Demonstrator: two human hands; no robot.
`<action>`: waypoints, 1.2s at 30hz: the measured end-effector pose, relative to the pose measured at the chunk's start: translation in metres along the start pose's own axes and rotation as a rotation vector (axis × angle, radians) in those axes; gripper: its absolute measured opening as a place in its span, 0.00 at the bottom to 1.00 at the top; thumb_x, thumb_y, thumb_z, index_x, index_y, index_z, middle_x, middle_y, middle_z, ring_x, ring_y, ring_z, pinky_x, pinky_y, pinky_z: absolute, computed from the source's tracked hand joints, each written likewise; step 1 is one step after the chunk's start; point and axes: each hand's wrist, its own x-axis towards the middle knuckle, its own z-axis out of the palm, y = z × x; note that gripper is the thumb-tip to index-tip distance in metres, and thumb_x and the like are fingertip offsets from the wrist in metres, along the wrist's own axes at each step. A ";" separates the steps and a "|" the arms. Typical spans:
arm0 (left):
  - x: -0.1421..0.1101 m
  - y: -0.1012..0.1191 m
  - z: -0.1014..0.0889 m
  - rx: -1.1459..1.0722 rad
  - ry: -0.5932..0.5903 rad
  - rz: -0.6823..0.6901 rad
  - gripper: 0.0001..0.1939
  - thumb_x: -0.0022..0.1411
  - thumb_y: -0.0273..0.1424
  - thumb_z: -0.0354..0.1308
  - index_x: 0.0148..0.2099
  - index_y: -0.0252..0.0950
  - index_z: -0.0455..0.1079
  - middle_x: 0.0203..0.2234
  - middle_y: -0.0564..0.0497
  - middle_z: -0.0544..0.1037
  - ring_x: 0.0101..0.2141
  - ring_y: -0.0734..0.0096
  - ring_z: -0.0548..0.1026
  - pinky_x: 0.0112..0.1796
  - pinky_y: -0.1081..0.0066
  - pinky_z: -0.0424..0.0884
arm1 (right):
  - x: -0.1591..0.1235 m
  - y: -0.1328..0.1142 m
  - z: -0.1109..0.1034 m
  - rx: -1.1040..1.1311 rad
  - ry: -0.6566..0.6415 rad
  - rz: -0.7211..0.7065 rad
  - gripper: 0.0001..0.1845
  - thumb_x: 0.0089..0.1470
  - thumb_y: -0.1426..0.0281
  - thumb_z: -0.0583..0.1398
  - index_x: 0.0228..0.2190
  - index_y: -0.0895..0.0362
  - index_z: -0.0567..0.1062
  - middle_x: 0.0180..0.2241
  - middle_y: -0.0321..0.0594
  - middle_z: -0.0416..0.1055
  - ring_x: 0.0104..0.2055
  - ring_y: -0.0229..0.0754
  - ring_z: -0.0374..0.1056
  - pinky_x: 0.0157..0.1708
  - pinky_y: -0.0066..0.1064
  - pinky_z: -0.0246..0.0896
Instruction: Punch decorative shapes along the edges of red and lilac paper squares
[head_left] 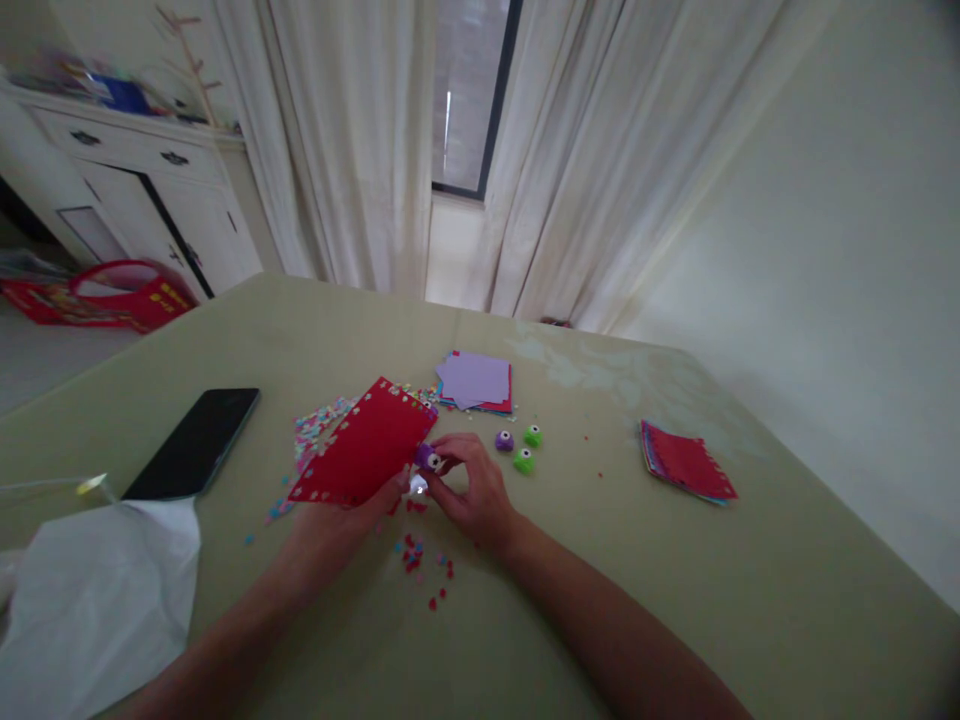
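My left hand (337, 535) grips the near edge of a red sheet of paper (367, 445), whose borders carry rows of small punched shapes. At the sheet's right corner, my right hand (480, 490) has its thumb and fingers closed on a small purple paper punch (428, 457) with an eye-like top. A shiny white piece (418, 486) shows just under the punch between my hands; I cannot tell what it is. Beyond my right hand stand another purple punch (504, 440) and two green punches (524, 460).
Confetti (319, 425) lies left of the sheet, and red bits (412, 555) lie before my hands. A paper stack (476, 380) sits behind, punched red sheets (686, 462) at right. A black phone (195, 440) and white tissue (112, 600) are at left.
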 end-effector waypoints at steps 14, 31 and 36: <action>-0.004 -0.002 0.001 0.029 -0.030 -0.053 0.16 0.60 0.45 0.65 0.46 0.43 0.81 0.43 0.48 0.87 0.48 0.47 0.83 0.50 0.51 0.79 | -0.002 0.000 0.000 0.019 0.058 -0.008 0.19 0.62 0.70 0.67 0.52 0.51 0.69 0.44 0.44 0.73 0.44 0.45 0.73 0.38 0.35 0.78; 0.000 -0.001 -0.003 0.016 -0.085 0.062 0.16 0.62 0.43 0.64 0.48 0.40 0.78 0.44 0.46 0.86 0.47 0.50 0.82 0.53 0.52 0.75 | -0.003 0.002 0.003 -0.020 0.049 -0.046 0.16 0.62 0.68 0.67 0.49 0.52 0.68 0.44 0.45 0.73 0.45 0.45 0.74 0.37 0.34 0.79; -0.001 0.004 0.000 0.076 -0.075 0.070 0.12 0.59 0.43 0.64 0.40 0.42 0.79 0.36 0.48 0.87 0.40 0.50 0.84 0.46 0.53 0.79 | -0.004 0.004 0.000 -0.058 -0.001 -0.083 0.14 0.64 0.67 0.65 0.48 0.52 0.67 0.43 0.45 0.73 0.44 0.44 0.74 0.35 0.33 0.78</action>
